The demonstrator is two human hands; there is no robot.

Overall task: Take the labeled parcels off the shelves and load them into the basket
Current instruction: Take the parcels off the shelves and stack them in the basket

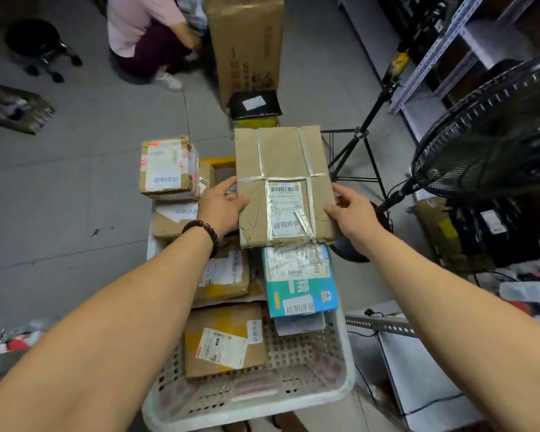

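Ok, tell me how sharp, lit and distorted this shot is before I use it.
Head view: even, soft lighting with faint shadows; the brown parcel held by the left hand and right hand is sharp, its barcode lines visible; slight glare on its tape; wide-angle distortion swells the forearms and bends the shelves; the fan at the right edge looks soft and smeared.
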